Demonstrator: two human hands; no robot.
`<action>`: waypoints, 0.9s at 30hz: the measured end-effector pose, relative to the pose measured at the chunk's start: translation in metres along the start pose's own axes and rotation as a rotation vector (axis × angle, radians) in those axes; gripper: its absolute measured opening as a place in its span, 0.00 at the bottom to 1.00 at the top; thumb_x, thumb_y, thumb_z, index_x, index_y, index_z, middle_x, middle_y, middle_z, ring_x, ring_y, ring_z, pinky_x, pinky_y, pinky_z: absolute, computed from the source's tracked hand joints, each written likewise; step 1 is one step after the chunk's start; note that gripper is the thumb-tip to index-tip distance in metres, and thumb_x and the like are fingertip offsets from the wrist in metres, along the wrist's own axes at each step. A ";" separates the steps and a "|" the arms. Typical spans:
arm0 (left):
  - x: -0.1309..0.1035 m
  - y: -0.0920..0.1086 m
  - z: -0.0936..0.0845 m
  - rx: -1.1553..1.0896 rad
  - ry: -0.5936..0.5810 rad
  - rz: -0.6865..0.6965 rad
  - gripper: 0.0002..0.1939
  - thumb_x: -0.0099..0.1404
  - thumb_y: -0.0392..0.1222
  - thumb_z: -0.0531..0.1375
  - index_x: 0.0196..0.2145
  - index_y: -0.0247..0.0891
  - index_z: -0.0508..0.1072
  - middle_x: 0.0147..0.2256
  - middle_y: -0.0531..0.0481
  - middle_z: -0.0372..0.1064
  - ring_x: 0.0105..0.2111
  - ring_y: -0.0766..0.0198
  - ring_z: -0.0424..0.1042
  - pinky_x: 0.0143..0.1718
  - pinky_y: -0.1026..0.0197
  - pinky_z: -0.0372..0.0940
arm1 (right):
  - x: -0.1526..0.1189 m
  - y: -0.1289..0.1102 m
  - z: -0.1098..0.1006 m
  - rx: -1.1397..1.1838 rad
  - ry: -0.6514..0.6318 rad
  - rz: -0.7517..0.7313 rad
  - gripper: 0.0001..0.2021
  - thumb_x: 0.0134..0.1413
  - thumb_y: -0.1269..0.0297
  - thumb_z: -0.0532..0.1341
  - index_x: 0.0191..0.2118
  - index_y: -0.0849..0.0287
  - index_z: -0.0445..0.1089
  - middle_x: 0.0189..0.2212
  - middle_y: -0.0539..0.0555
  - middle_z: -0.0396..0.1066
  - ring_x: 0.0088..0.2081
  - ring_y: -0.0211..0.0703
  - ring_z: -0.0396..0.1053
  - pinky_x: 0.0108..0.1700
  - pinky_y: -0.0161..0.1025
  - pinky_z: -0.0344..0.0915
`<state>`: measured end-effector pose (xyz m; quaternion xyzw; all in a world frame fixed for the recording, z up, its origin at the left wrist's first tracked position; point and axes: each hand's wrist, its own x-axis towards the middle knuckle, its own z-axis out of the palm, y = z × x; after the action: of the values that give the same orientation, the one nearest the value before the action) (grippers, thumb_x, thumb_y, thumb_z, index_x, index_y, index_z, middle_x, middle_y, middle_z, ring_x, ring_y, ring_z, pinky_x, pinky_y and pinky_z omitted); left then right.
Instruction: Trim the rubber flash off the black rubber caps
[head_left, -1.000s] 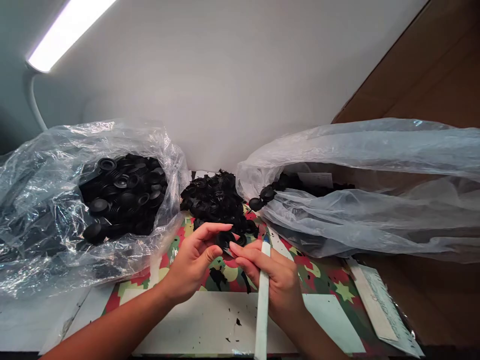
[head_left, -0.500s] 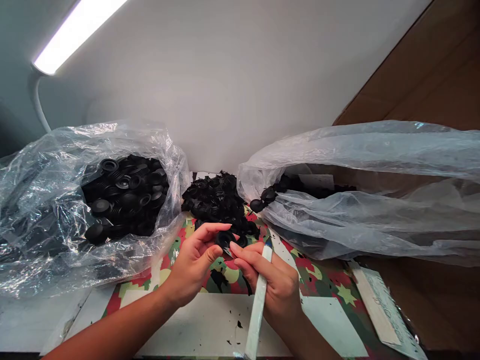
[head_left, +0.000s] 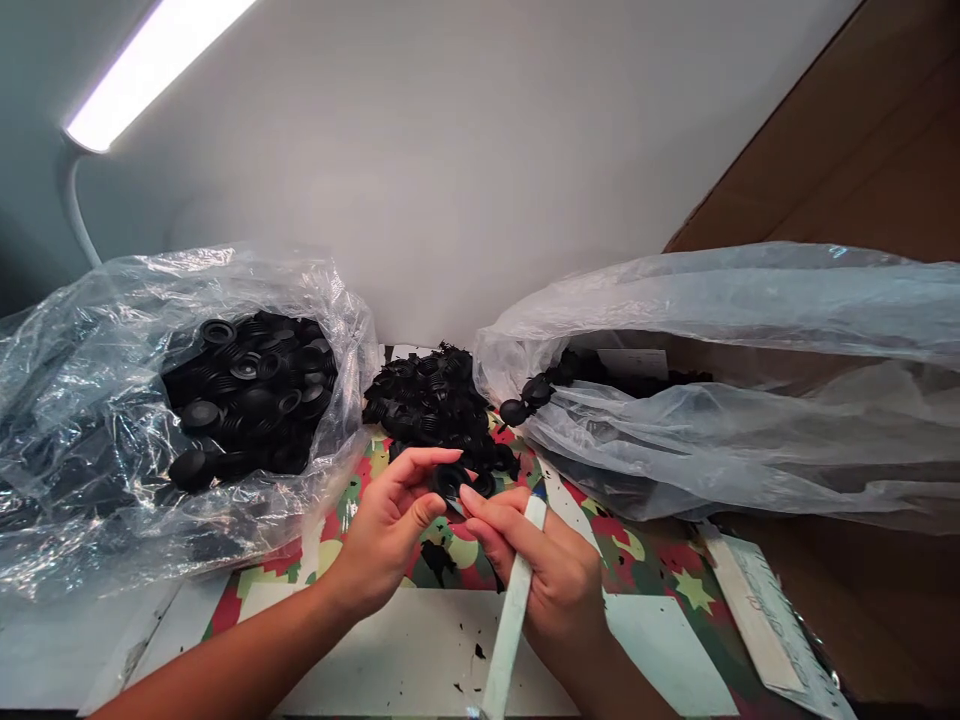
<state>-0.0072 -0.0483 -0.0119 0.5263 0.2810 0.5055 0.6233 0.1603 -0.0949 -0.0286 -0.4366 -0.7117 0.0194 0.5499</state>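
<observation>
My left hand (head_left: 386, 535) is closed around the edge of a small round black rubber cap (head_left: 448, 478), its index finger and thumb curled at the cap's left side. In my right hand (head_left: 559, 575) is a slim tool with a white, tape-like wrapped handle (head_left: 510, 625) that slants down toward the bottom edge. Its thin tip meets the cap between my two hands; the fingers hide most of it, so its exact kind does not show. Just behind the cap lies a heap of black rubber pieces and scraps (head_left: 427, 395).
On the left, a clear plastic bag (head_left: 82, 430) holds many black ribbed caps (head_left: 259, 400). Another clear bag (head_left: 637, 460) lies open at the right, beside a cardboard box (head_left: 847, 150). White sheets (head_left: 660, 650) and black shavings cover part of the patterned tabletop (head_left: 630, 545). A lamp (head_left: 150, 75) shines overhead.
Almost nothing differs. The white-handled tool and my right hand have shifted very slightly, while my left hand keeps the cap in the same place.
</observation>
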 end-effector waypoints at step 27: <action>0.000 0.001 0.000 -0.019 0.018 -0.022 0.19 0.62 0.50 0.71 0.49 0.41 0.80 0.43 0.44 0.80 0.43 0.56 0.77 0.45 0.60 0.71 | 0.017 -0.014 -0.007 -0.005 -0.043 -0.023 0.13 0.68 0.70 0.60 0.53 0.55 0.78 0.32 0.53 0.77 0.29 0.37 0.77 0.31 0.31 0.75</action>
<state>-0.0076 -0.0488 -0.0111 0.5127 0.2879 0.5060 0.6311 0.1571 -0.0952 -0.0061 -0.4292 -0.7283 0.0207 0.5338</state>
